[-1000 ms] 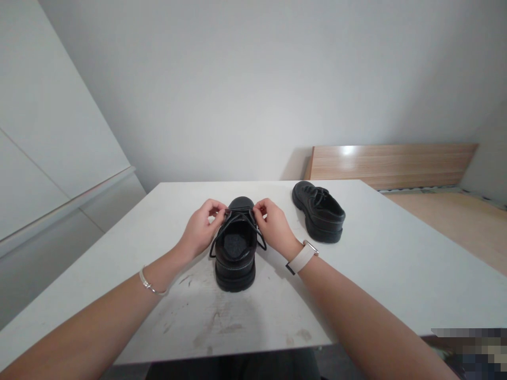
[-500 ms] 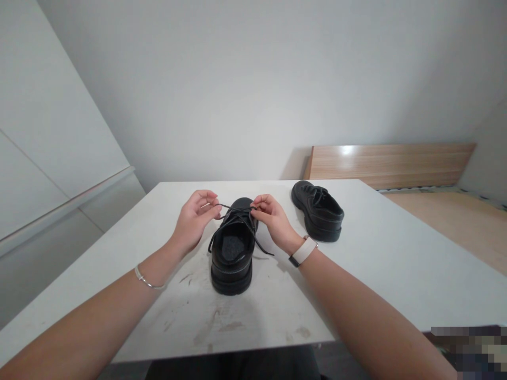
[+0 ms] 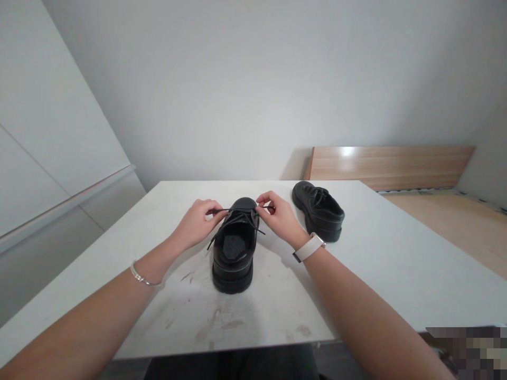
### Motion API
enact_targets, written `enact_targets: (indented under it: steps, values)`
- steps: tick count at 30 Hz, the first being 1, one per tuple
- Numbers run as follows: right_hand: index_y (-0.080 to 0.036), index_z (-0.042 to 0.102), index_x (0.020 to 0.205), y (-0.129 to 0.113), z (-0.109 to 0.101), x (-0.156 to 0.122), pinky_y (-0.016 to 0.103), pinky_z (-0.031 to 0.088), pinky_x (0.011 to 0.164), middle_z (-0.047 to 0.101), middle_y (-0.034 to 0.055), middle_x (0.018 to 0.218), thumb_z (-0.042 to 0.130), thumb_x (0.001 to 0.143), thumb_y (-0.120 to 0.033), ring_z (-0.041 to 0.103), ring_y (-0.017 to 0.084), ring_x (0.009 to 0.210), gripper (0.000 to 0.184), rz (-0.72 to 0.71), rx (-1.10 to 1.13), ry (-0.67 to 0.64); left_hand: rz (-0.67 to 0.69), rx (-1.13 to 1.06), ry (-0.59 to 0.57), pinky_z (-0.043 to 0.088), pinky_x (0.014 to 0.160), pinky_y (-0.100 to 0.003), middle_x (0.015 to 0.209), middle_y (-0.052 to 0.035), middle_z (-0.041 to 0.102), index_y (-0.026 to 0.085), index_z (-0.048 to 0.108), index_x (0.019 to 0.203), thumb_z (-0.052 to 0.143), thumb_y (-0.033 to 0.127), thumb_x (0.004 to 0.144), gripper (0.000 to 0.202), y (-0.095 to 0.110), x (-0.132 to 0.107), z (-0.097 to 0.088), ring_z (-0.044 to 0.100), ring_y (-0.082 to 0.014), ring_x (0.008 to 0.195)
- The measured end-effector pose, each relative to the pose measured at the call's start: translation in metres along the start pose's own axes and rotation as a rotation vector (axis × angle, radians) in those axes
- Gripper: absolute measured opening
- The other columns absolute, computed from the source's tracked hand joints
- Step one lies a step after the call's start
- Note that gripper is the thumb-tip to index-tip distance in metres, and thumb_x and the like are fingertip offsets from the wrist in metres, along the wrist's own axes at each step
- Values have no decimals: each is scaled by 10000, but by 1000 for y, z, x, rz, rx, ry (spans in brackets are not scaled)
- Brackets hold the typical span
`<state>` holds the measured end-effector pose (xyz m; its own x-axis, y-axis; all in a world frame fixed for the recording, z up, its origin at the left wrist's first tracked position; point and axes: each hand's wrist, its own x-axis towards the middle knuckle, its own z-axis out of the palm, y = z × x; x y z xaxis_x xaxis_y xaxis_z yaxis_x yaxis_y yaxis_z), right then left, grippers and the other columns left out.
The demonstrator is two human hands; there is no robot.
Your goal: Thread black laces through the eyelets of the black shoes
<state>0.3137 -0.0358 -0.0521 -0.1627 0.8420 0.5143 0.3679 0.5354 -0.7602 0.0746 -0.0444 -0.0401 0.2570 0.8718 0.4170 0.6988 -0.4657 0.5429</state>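
A black lace-up shoe point(image 3: 234, 248) stands on the white table point(image 3: 380, 253), heel toward me, toe pointing away. My left hand point(image 3: 197, 224) pinches one end of its black lace point(image 3: 237, 215) at the shoe's left side. My right hand point(image 3: 279, 217) pinches the other end at the right side. The lace runs taut between both hands across the top of the shoe, with loose ends hanging down either side. A silver bracelet is on my left wrist and a watch with a pale strap on my right.
A second black shoe point(image 3: 319, 210), laced, sits on the table to the right and farther back. Scuff marks stain the table near its front edge. A wooden bed frame point(image 3: 390, 166) stands behind on the right, white cabinets point(image 3: 59, 158) on the left.
My hands drew apart with the lace ends, then came back close to the shoe's sides. The lace now stretches straight across the shoe's top. The shoe stayed in place.
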Motion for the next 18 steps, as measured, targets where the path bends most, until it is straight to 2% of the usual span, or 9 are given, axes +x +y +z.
enact_targets:
  steps: [3, 5, 7, 10, 13, 15, 18]
  values:
    - [-180, 635, 938, 1, -7, 4, 284, 435, 673, 710, 44, 894, 667, 798, -236, 607, 157, 769, 153, -2, -42, -103, -67, -189, 71, 472, 853, -410, 854, -78, 701, 178, 663, 789, 610, 461, 827, 290, -1, 0, -1, 617, -250, 863]
    - [-174, 651, 940, 4, -11, 6, 292, 450, 705, 724, 53, 898, 685, 806, -239, 627, 165, 800, 152, -10, -47, -151, -180, -468, 112, 502, 873, -406, 880, -76, 715, 168, 632, 817, 615, 430, 835, 263, -1, 0, -1, 660, -241, 892]
    - [-175, 665, 958, 6, -15, 7, 308, 465, 756, 727, 57, 926, 686, 822, -249, 637, 171, 834, 156, -28, -59, -198, -286, -744, 163, 536, 857, -401, 816, -50, 704, 168, 579, 798, 615, 388, 842, 227, -2, 1, -1, 694, -229, 868]
    - [-186, 678, 1024, 7, -20, 7, 339, 466, 845, 725, 62, 1000, 690, 833, -274, 638, 187, 923, 210, -48, -69, -282, -344, -947, 229, 565, 703, -338, 642, 28, 595, 177, 514, 759, 624, 329, 844, 206, 0, 2, -3, 669, -172, 663]
    - [-185, 687, 993, 6, -22, 7, 331, 463, 824, 727, 55, 975, 671, 839, -266, 632, 186, 902, 175, -37, -66, -334, -313, -1017, 255, 476, 520, -229, 565, 70, 471, 184, 465, 714, 644, 287, 849, 246, 6, 2, -7, 509, -89, 480]
    - [-186, 684, 889, 6, -21, 6, 321, 450, 777, 714, 34, 866, 641, 827, -216, 614, 176, 816, 81, -36, -138, -251, -287, -1069, 280, 353, 429, -175, 539, 85, 403, 187, 443, 700, 661, 273, 849, 278, 9, 3, -11, 380, -53, 417]
    - [-187, 629, 802, 8, -19, 8, 329, 433, 763, 662, 22, 783, 598, 771, -140, 574, 176, 765, 64, -38, -256, -26, -242, -1118, 309, 201, 388, -153, 522, 95, 353, 185, 486, 732, 700, 281, 842, 259, 13, 4, -16, 267, -36, 395]
